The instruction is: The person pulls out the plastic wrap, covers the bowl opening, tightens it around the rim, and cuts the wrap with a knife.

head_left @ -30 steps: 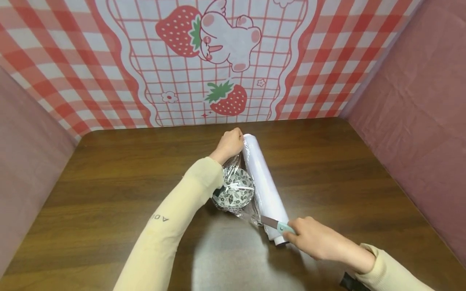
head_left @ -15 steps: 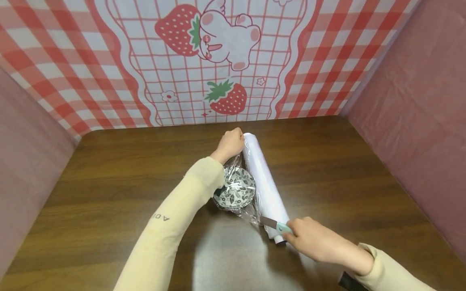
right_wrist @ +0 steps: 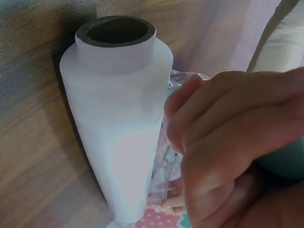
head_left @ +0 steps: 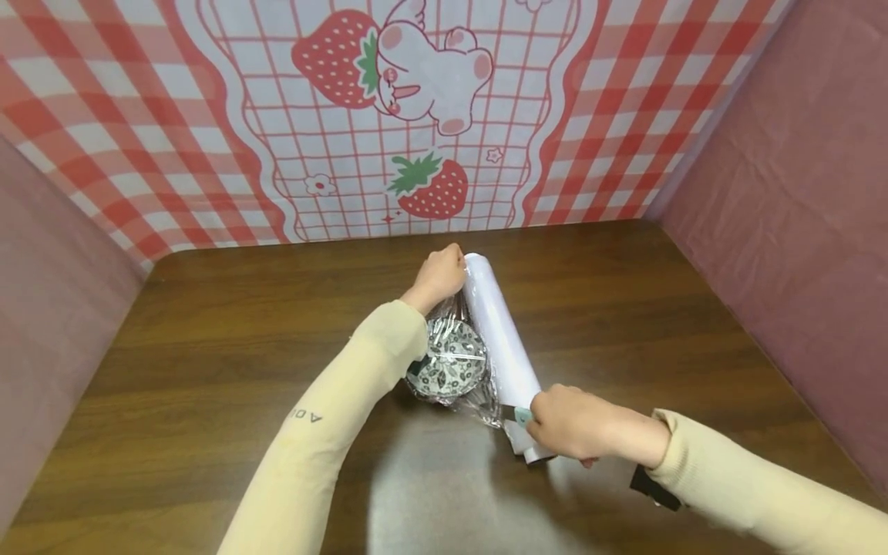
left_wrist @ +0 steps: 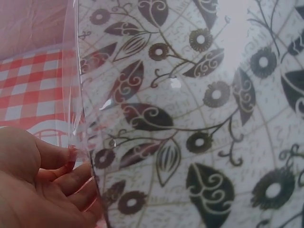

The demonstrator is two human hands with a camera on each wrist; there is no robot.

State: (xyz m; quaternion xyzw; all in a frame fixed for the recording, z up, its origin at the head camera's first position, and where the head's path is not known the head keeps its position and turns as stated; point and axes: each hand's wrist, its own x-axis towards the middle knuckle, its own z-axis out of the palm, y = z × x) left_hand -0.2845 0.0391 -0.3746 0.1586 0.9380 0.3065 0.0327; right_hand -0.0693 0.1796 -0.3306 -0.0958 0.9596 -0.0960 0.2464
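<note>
A round dish with dark leaves and flowers lies under clear, glossy cling film; whether it is a bowl or plate I cannot tell. Along its right side rests a white cling film roll. My left hand pinches the film between thumb and finger by the roll's far end. In the left wrist view, the film stretches from that left hand over the dish. Near the roll's close end, my right hand grips a knife by its mint handle. Its short visible blade points at the film.
The brown wooden table carries everything. A red checked cloth with strawberries hangs behind it, and pink cloth closes off both sides. The roll's hollow core faces up in the right wrist view.
My right hand has moved left and slightly away from me with the knife, now over the roll's near end. Less of the knife shows. My left hand has stayed in place.
</note>
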